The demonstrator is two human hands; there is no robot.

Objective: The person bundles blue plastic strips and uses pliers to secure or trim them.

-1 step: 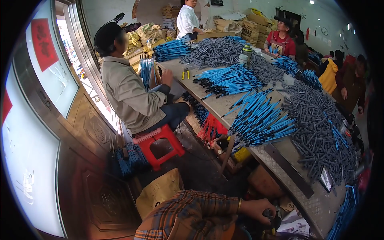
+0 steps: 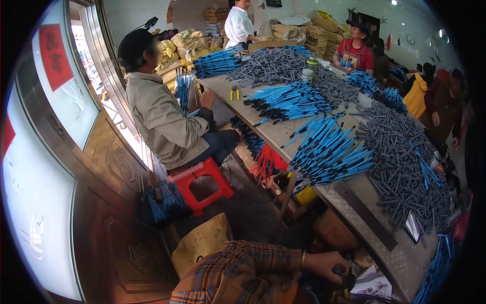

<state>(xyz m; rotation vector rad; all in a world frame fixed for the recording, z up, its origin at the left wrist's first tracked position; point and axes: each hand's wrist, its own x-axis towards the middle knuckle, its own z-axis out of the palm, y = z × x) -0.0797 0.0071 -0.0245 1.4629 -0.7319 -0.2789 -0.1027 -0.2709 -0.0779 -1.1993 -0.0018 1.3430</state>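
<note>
Dark, small tool (image 2: 346, 277) — gripped in right hand (image 2: 329, 266); details unclear

To your left, a red paper sign (image 2: 55, 54) hangs on the window glass, a second red patch (image 2: 6, 136) at the frame's edge. Far back, cardboard boxes (image 2: 318, 36) and yellowish sacks (image 2: 188, 41) stack against the wall. Below you, a tan bag (image 2: 202, 244) sits on the floor.
</note>
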